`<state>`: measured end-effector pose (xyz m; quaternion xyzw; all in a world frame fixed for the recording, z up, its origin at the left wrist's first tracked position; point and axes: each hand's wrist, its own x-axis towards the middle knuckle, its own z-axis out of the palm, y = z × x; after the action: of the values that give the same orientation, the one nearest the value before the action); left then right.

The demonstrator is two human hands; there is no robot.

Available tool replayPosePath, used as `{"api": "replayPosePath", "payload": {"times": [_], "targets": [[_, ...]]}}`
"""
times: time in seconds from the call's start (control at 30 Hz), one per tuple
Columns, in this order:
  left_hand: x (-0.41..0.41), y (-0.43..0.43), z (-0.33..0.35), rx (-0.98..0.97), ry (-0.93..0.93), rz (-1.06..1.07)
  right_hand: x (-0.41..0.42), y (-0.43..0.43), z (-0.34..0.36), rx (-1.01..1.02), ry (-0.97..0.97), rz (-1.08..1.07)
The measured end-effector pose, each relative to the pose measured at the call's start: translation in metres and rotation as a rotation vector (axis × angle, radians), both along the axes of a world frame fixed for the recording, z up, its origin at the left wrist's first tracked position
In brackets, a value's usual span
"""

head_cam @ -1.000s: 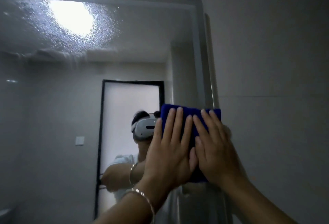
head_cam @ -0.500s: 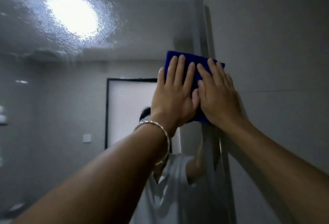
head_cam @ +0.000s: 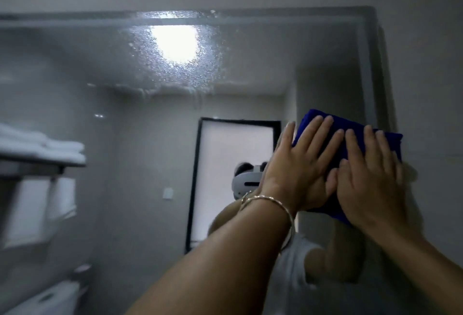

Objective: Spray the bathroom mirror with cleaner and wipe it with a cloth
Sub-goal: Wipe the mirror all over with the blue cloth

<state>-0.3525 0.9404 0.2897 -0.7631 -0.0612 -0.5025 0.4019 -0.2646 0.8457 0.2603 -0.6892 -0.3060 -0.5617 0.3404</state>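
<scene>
The mirror (head_cam: 125, 139) carries unwiped spray droplets (head_cam: 175, 64) at upper centre. The left hand (head_cam: 298, 167), fingers straight, presses the blue cloth (head_cam: 303, 127) flat on the glass near the right frame (head_cam: 368, 64). The right hand (head_cam: 370, 184) presses likewise. Risk: the cloth may overrun the frame, and delay lets droplets run and streak.

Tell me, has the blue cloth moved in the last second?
Yes: the blue cloth is higher, nearer the top edge of the mirror.
</scene>
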Motion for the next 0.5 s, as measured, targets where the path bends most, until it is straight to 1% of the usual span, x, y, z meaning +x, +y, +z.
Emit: {"api": "replayPosePath", "payload": {"times": [0.13,0.23,0.37,0.5], "targets": [[-0.038,0.041,0.029,-0.053,-0.105,0.041,-0.039,0.042,0.043,-0.027,-0.073,0.032],[-0.074,0.080,0.042,-0.082,-0.153,0.088,-0.073,0.081,0.063,-0.058,-0.120,0.058],[-0.122,0.138,0.037,-0.128,-0.194,0.103,-0.121,0.135,0.066,-0.108,-0.189,0.098],[-0.172,0.192,0.027,-0.183,-0.233,0.135,-0.171,0.187,0.061,-0.184,-0.218,0.125]]}}
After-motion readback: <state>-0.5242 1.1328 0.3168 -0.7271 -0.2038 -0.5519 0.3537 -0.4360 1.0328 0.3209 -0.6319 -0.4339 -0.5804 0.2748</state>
